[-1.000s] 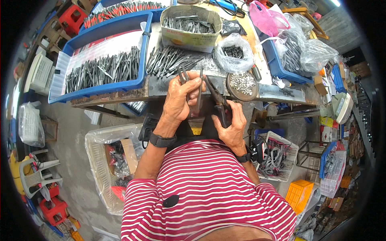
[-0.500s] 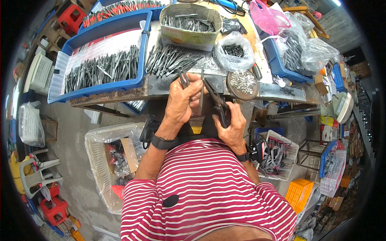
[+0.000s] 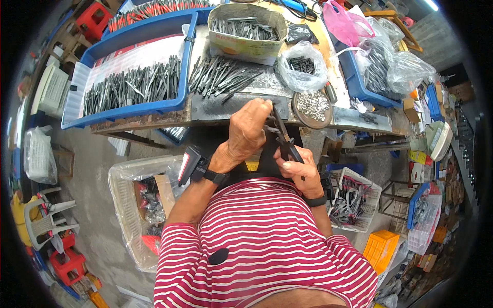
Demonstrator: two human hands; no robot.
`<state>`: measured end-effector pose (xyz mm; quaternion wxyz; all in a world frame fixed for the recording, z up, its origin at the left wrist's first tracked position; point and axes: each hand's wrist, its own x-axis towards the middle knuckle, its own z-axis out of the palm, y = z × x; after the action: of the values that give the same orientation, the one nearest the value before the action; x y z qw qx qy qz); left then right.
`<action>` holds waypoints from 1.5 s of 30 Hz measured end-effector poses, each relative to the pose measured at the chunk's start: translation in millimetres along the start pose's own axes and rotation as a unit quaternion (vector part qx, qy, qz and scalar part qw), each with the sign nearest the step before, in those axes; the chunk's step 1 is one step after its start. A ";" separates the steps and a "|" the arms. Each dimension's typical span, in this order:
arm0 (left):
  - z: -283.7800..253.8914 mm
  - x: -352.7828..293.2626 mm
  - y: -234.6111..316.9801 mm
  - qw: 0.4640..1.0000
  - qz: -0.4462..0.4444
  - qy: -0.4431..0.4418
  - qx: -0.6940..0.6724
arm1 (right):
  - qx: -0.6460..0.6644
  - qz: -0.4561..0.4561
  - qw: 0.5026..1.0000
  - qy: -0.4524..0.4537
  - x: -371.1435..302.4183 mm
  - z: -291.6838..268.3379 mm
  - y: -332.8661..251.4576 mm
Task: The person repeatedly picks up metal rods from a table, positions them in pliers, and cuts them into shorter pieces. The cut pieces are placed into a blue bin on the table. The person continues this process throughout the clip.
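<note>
Right hand [image 3: 303,172]: fingers are closing around the handles of a dark pliers-like tool [image 3: 286,141], its nose pointing up and away from the body. Left hand [image 3: 247,131]: fingers are curling inward beside the tool's upper end; cannot tell what they are holding. Both hands are working just in front of the surface [image 3: 177,118]. Beyond, dark slim strips [image 3: 221,77] are lying heaped; a round dish [image 3: 310,124] is holding small silvery pieces. Further left, a blue tray [image 3: 128,114] is carrying more strips.

Open-topped carton [image 3: 244,50]: the front bears reddish printing, too small to read. No lettering is legible.
</note>
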<state>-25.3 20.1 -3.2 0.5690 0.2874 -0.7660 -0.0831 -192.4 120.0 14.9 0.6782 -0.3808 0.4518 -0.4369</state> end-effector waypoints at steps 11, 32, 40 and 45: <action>-6.6 2.0 -4.2 0.996 0.012 -0.086 0.029 | 0.115 0.036 0.991 -0.053 -3.7 -11.1 11.2; -298.6 61.7 -136.0 0.724 -0.521 0.304 -0.335 | -0.014 0.000 0.998 -0.063 7.4 -6.9 21.5; -329.5 20.4 -219.7 0.830 -0.527 0.120 0.137 | -0.021 0.019 0.999 -0.036 5.1 -2.1 21.6; -313.0 9.9 -223.5 0.848 -0.377 0.076 0.366 | -0.036 0.019 0.998 -0.040 4.9 -3.4 21.8</action>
<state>337.9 -106.1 9.5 0.4038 0.7467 -0.5283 0.0168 -189.2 122.2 -7.4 0.6900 -0.4131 0.4468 -0.3919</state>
